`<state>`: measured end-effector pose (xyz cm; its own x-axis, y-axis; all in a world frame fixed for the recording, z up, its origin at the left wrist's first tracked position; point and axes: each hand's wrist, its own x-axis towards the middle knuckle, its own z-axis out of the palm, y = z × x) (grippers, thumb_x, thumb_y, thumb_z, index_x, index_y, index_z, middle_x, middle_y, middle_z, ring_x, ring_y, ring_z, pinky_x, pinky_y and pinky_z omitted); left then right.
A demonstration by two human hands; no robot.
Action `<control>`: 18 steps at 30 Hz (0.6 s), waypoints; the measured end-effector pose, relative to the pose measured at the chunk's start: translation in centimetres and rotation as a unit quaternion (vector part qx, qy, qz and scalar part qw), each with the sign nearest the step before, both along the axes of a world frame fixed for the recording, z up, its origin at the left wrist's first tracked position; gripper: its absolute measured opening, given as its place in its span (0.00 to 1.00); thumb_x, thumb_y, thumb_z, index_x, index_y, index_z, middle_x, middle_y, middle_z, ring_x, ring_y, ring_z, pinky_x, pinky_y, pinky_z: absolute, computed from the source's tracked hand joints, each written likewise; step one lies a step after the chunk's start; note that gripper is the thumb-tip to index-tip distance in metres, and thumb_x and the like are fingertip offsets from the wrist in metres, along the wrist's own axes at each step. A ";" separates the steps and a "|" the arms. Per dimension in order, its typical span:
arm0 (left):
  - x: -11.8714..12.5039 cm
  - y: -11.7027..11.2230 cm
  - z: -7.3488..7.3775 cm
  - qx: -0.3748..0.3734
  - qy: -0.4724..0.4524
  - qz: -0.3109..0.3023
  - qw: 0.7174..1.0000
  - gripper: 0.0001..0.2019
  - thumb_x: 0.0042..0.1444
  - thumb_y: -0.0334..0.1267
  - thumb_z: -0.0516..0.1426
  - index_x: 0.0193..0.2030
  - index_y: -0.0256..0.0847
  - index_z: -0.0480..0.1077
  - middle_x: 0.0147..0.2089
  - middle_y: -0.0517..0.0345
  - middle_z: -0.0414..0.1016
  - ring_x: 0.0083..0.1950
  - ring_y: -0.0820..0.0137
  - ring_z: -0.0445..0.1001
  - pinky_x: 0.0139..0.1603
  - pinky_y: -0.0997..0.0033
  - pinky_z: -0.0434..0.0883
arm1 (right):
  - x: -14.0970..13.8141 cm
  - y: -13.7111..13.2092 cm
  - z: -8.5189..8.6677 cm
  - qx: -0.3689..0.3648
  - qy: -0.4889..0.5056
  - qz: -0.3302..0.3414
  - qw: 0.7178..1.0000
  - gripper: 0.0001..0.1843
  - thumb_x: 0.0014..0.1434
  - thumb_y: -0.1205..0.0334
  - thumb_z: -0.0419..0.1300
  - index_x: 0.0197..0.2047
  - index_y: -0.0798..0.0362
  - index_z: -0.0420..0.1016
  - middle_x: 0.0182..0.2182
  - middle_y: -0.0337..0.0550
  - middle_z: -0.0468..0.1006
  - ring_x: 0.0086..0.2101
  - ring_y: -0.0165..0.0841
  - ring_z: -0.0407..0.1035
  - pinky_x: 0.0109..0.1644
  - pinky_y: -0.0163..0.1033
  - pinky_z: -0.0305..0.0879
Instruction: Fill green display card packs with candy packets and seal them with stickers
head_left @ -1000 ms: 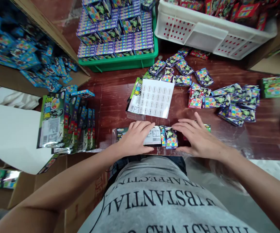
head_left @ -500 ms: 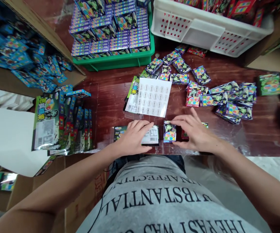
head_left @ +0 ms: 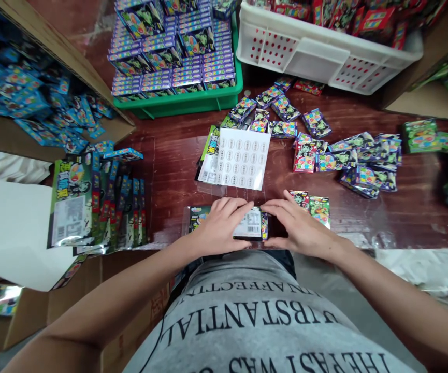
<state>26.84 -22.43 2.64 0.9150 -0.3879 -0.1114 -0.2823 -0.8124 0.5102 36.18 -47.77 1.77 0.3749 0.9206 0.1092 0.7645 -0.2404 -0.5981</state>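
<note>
A flat clear-edged packet [head_left: 248, 226] with a black printed front and a white label lies at the table's near edge. My left hand [head_left: 221, 221] lies across it, thumb and fingers gripping it from both long sides. My right hand [head_left: 294, 224] holds a small purple box [head_left: 264, 227] between thumb and fingers at the packet's right end. Most of that box is under the packet's front; only a strip shows. Just beyond my right fingers lie a small red box [head_left: 300, 198] and a small green box [head_left: 320, 210].
A white sticker sheet [head_left: 245, 159] lies on green packets. Loose purple boxes [head_left: 336, 159] are scattered to the right. A green crate [head_left: 181, 105] of purple boxes and a white basket [head_left: 317, 59] of red boxes stand behind. Filled packets [head_left: 72, 202] stand in a row at left.
My right hand has moved left with the purple box, which has gone from beside the packet to mostly inside its right end. The red and green boxes are now uncovered.
</note>
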 end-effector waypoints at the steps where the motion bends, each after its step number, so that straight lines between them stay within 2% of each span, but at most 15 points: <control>1: 0.0 0.0 0.0 0.006 0.003 0.006 1.000 0.47 0.51 0.52 0.67 0.73 0.41 0.53 0.67 0.44 0.62 0.66 0.51 0.60 0.66 0.49 0.59 | 0.3 -0.2 0.2 0.008 -0.009 -0.018 1.000 0.40 0.61 0.43 0.64 0.68 0.53 0.55 0.60 0.58 0.68 0.63 0.47 0.64 0.73 0.68 0.43; 4: -0.1 0.2 0.1 0.025 0.010 0.025 0.999 0.46 0.51 0.51 0.66 0.73 0.42 0.53 0.68 0.45 0.62 0.66 0.51 0.59 0.67 0.48 0.58 | 1.8 -2.4 1.3 0.002 -0.072 -0.100 0.992 0.43 0.56 0.36 0.66 0.65 0.50 0.60 0.66 0.59 0.63 0.67 0.52 0.57 0.74 0.70 0.36; 7: -0.1 0.1 0.2 0.038 0.009 0.034 0.999 0.45 0.52 0.51 0.66 0.73 0.43 0.53 0.68 0.46 0.62 0.66 0.51 0.60 0.67 0.48 0.57 | 3.7 -5.7 1.9 -0.074 -0.108 -0.138 0.982 0.46 0.51 0.32 0.68 0.65 0.45 0.62 0.68 0.55 0.61 0.67 0.59 0.54 0.70 0.77 0.30; 10: 0.2 -0.5 0.3 0.048 0.003 0.040 0.998 0.45 0.52 0.51 0.66 0.73 0.42 0.53 0.68 0.45 0.62 0.65 0.50 0.61 0.66 0.47 0.58 | 4.3 -7.4 0.9 -0.100 -0.070 -0.093 0.988 0.41 0.55 0.36 0.67 0.66 0.45 0.62 0.67 0.53 0.65 0.65 0.56 0.59 0.70 0.75 0.42; 13: 0.6 -1.2 0.4 0.047 -0.004 0.038 0.998 0.45 0.52 0.50 0.66 0.73 0.41 0.53 0.68 0.44 0.62 0.65 0.49 0.61 0.65 0.47 0.59 | 3.9 -6.6 -0.5 -0.037 -0.015 -0.049 0.998 0.32 0.61 0.45 0.65 0.64 0.46 0.65 0.65 0.52 0.68 0.63 0.48 0.64 0.69 0.65 0.53; 15: 0.8 -1.4 0.5 0.036 -0.008 0.040 0.999 0.46 0.51 0.51 0.66 0.73 0.40 0.52 0.68 0.44 0.62 0.65 0.50 0.61 0.67 0.46 0.58 | 3.5 -5.6 -1.0 0.008 0.024 -0.025 0.999 0.32 0.60 0.48 0.67 0.64 0.45 0.66 0.64 0.51 0.68 0.63 0.46 0.65 0.70 0.64 0.53; 18: 0.9 -1.3 0.6 0.003 -0.006 0.039 0.999 0.46 0.51 0.52 0.66 0.73 0.42 0.52 0.67 0.45 0.62 0.65 0.51 0.61 0.68 0.48 0.58 | 3.7 -4.6 -0.9 0.043 0.056 0.008 0.997 0.32 0.59 0.49 0.68 0.64 0.44 0.66 0.64 0.49 0.68 0.62 0.45 0.65 0.71 0.64 0.49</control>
<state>27.73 -23.73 3.24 0.9434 -0.3154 -0.1027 -0.2247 -0.8355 0.5014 39.83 -52.33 0.86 0.3742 0.9156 0.1471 0.6953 -0.1720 -0.6979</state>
